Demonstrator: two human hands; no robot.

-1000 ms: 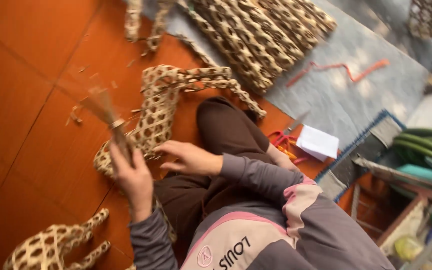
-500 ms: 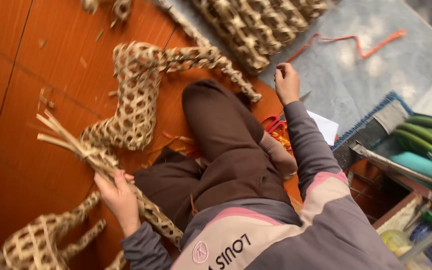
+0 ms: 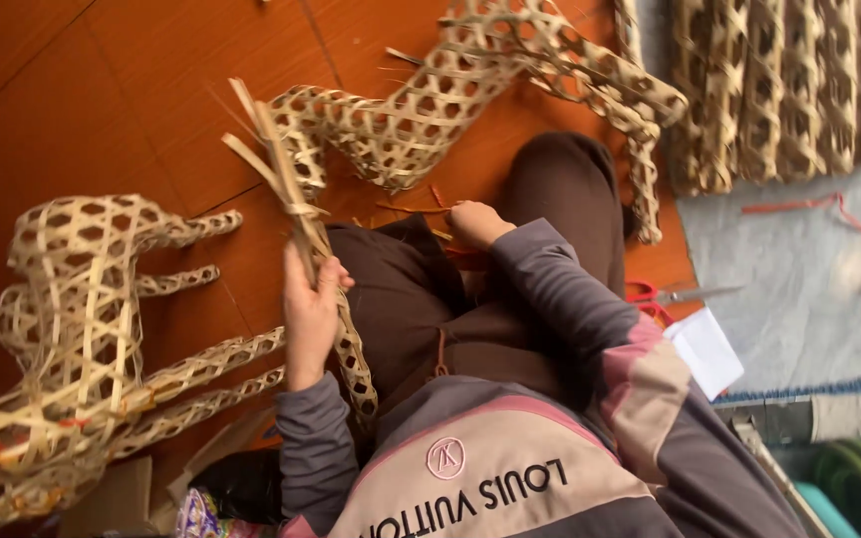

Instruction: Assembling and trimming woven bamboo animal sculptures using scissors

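woven frames (image 3: 470, 90) crowd the lap, bare orange floor (image 3: 72, 90) far left

Right hand (image 3: 475, 221) fingertips hidden behind lap; woven bamboo animal (image 3: 72, 339) cut off at left edge.

The floor (image 3: 82, 90) is glossy orange-brown tile, crossed by thin grout lines and lit by soft daylight. At three o'clock lies a grey mat (image 3: 799, 299) with an orange cord (image 3: 849, 224) on it. At five o'clock sits a blue-edged rug (image 3: 799, 391).
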